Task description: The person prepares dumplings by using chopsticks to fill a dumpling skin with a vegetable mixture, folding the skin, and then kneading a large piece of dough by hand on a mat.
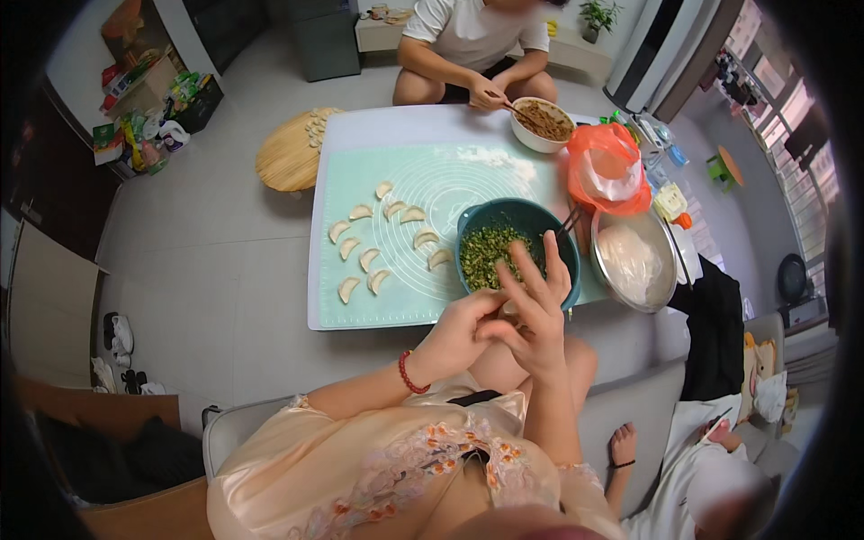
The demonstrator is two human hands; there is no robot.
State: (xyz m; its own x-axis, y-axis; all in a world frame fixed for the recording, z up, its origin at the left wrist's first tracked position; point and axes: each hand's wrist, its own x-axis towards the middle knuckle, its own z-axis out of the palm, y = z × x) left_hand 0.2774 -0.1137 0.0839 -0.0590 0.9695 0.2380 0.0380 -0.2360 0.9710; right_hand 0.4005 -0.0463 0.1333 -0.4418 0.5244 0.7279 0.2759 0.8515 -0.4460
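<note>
Both my hands meet above the near rim of a teal bowl (468, 214) of chopped green filling (489, 253). My left hand (455, 334), with a red bead bracelet, has its fingers curled around a small pale piece of dough (510, 310), mostly hidden between the hands. Across it reaches my right hand (540, 317), its upper fingers spread and slightly blurred, its thumb beside the left fingers. Whether the right hand also grips the dough is unclear. Dark chopsticks (570, 220) rest in the bowl. Several folded dumplings (369, 259) lie on a green silicone mat (432, 307) to the left.
Opposite, a person (472, 40) stirs brown filling (542, 120) in a white bowl (538, 142). A red plastic bag (607, 169) and a metal bowl (665, 287) of covered dough stand right. A round wooden board (287, 152) is beyond the table's left edge. Another person (709, 466) sits at right.
</note>
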